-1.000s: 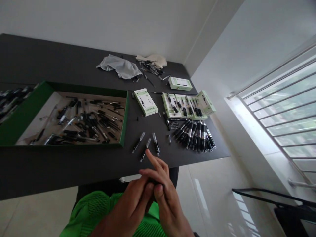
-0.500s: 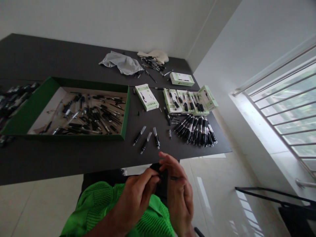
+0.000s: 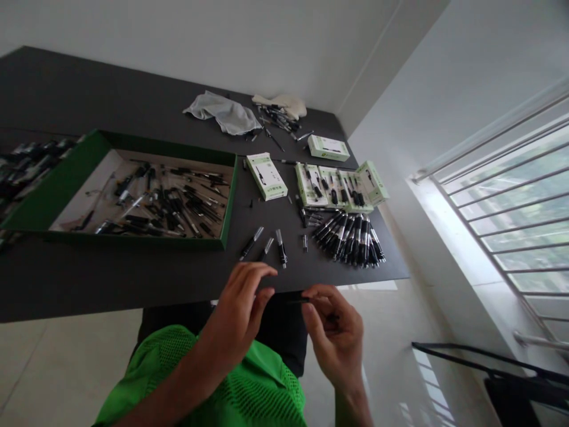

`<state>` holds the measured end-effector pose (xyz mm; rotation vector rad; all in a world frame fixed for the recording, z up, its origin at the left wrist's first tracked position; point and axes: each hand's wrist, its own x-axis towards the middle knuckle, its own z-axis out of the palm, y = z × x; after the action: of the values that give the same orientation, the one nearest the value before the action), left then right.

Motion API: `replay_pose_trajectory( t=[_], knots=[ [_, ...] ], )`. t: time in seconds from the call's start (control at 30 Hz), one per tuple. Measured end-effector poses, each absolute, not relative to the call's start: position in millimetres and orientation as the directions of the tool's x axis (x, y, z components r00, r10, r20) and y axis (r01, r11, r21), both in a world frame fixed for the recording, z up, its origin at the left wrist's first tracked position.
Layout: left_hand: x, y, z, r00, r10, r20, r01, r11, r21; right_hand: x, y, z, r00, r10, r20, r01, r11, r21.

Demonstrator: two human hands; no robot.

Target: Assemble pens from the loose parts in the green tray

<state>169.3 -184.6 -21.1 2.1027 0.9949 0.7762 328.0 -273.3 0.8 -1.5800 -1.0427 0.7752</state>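
Note:
My right hand [image 3: 335,335] is just past the table's front edge, with thumb and forefinger pinched on a thin dark pen part [image 3: 297,300]. Something small and dark also shows in its palm, too blurred to name. Left of it, my left hand [image 3: 242,302] holds nothing, thumb and fingers apart. Its fingertips are nearest to several short, clear-and-black pen pieces: one pen barrel [image 3: 251,243] at left, another pen barrel [image 3: 281,248] at right, and a third between them partly hidden by the fingers. A small clear cap-like piece [image 3: 304,242] lies to their right.
A green box [image 3: 229,201] of loose pen parts stands left, with a pen heap [image 3: 31,169] beyond it. Fanned pens [image 3: 351,240] lie right, near an opened carton of parts [image 3: 331,187]. Further cartons [image 3: 267,176], a grey cloth [image 3: 224,112] and another pen pile [image 3: 278,115] sit behind.
My hands were close together over my lap and have moved apart. The left has gone up and left and opened; the right has turned, showing the thin dark part in its pinch.

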Motion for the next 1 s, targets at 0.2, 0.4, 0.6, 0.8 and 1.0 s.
replay_pose_trajectory(
  t=[0.2, 0.4, 0.6, 0.8, 1.0],
  knots=[
    [202, -135, -39, 0.391, 0.901, 0.189, 0.770, -0.433, 0.468, 344, -276, -2, 0.453, 0.889, 0.075, 0.276, -0.060, -0.959],
    [206, -121, -39, 0.403, 0.888, 0.220, 0.742, -0.458, 0.489, 351, -267, 6, 0.433, 0.896, 0.096, 0.264, -0.025, -0.964],
    [192, -146, 0, 0.415, 0.812, 0.411, 0.521, -0.582, 0.624, 356, -234, 56, 0.370, 0.905, 0.210, 0.332, 0.082, -0.940],
    [182, -167, 25, 0.341, 0.780, 0.525, 0.318, -0.621, 0.716, 344, -214, 87, 0.261, 0.933, 0.247, 0.406, 0.127, -0.905],
    [174, -164, 25, 0.321, 0.780, 0.537, 0.272, -0.619, 0.736, 334, -207, 88, 0.170, 0.952, 0.254, 0.502, 0.138, -0.854]
  ],
)
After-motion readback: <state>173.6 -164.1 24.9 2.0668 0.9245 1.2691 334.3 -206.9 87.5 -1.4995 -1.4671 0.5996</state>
